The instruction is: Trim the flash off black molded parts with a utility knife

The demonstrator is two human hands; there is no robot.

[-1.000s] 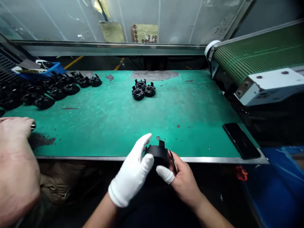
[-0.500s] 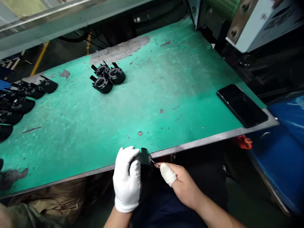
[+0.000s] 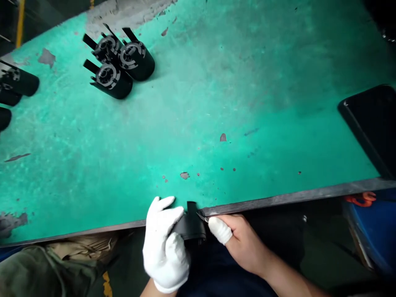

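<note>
At the front edge of the green table (image 3: 192,119), my left hand (image 3: 165,247) in a white glove grips a black cylindrical part (image 3: 190,225) from its left side. A flat tab on that part points up over the table edge. My right hand (image 3: 244,243), bare apart from a white cover on the thumb, pinches a small thin metal tool (image 3: 202,217). The tool's tip is at the right side of the part. What lies under my left palm is hidden.
Several similar black parts (image 3: 123,62) stand at the back left, more (image 3: 23,80) at the far left edge. A black phone (image 3: 374,128) lies at the right. Below are an orange object (image 3: 361,199) and a blue container (image 3: 375,231).
The view has moved closer to the table, so the parts and phone appear larger and shifted outward. Both hands keep their hold, with the black part showing a little more.
</note>
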